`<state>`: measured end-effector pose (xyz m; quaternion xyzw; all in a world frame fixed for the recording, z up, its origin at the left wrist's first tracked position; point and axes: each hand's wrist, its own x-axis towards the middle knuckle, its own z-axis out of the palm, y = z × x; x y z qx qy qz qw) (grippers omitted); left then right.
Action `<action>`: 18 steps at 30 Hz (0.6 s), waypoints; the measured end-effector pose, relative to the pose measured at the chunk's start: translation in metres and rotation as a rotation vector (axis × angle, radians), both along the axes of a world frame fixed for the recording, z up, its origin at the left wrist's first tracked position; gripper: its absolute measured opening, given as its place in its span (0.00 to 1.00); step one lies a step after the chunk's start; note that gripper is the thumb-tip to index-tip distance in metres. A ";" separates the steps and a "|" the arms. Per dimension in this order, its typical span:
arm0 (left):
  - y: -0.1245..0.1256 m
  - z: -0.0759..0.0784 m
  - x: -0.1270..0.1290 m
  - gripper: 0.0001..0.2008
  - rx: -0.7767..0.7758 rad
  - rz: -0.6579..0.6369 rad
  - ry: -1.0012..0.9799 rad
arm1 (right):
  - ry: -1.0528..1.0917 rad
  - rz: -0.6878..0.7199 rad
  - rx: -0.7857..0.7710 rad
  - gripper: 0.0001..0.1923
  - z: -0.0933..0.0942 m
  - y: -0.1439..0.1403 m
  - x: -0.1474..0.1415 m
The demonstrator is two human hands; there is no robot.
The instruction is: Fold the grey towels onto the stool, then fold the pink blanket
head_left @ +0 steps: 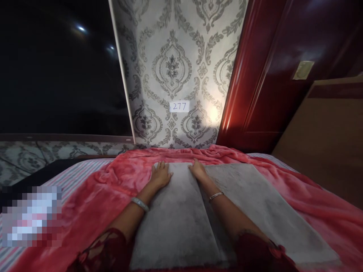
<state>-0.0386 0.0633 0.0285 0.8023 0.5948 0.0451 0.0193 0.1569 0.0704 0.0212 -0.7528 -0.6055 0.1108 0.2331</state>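
Observation:
A grey plush cloth [176,219] lies spread in front of me, with a raised folded panel on its left and a flatter part reaching out to the right. My left hand [161,174] rests flat on the far left corner of the folded panel, fingers apart. At that panel's far right corner, my right hand [198,170] has its fingers closed around the edge; the fingertips are partly hidden. Beneath the cloth is a rumpled red blanket [93,204]. I wear a bracelet on each wrist.
Striped bedding [76,177] shows under the blanket. A large dark screen [56,75] stands at the left, before patterned wallpaper bearing a paper label [179,106] marked 277. On the right are a dark red wooden panel [261,83] and a brown box [326,143].

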 end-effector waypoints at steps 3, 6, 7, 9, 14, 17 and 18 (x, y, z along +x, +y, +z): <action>0.003 -0.021 -0.001 0.31 0.037 0.018 -0.003 | 0.007 -0.034 -0.033 0.27 -0.011 0.003 -0.007; 0.004 -0.030 -0.003 0.33 0.034 0.027 0.006 | 0.005 -0.051 -0.033 0.26 -0.023 -0.001 -0.011; 0.004 -0.030 -0.004 0.33 0.027 0.029 0.010 | 0.005 -0.056 -0.032 0.26 -0.026 -0.002 -0.011; 0.006 -0.028 -0.005 0.33 0.013 0.026 0.010 | 0.004 -0.063 -0.037 0.26 -0.028 -0.002 -0.011; 0.006 -0.025 -0.004 0.37 -0.006 0.009 0.006 | -0.013 -0.070 -0.049 0.25 -0.023 -0.004 -0.010; 0.004 -0.024 -0.003 0.36 0.003 -0.001 0.004 | -0.035 -0.059 -0.059 0.27 -0.013 -0.008 -0.010; 0.004 -0.024 -0.003 0.36 0.008 -0.004 0.000 | -0.043 -0.055 -0.066 0.28 -0.008 -0.010 -0.011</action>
